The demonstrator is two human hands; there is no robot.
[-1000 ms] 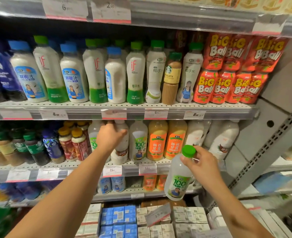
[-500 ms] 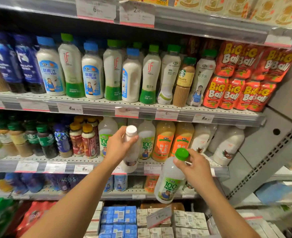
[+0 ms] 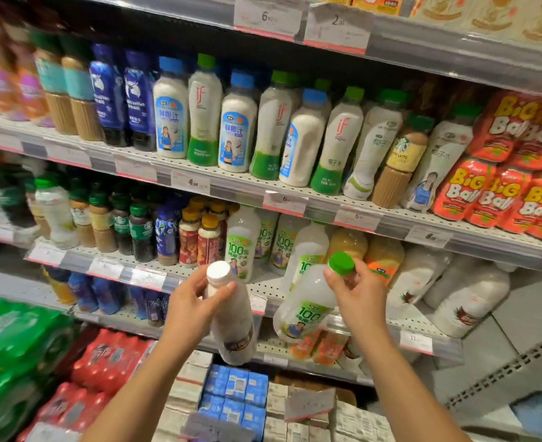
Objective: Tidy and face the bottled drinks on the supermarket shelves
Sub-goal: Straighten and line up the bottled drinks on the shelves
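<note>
A milky plastic bottle with a white cap point(image 3: 231, 317) is held tilted in front of the middle shelf point(image 3: 295, 291); right of it, a cloudy plastic bottle with a green cap and green "100%" label point(image 3: 307, 301) leans left.

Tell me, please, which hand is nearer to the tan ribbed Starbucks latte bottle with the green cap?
Right. The right hand is below the Starbucks latte bottle, slightly leftward; the left hand is further left.

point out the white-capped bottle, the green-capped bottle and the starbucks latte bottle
white-capped bottle point(image 3: 231, 320): head view, on its pale body beside the left hand's fingers
green-capped bottle point(image 3: 307, 301): head view, on its cloudy body above the label
starbucks latte bottle point(image 3: 401, 154): head view, on its label
</note>
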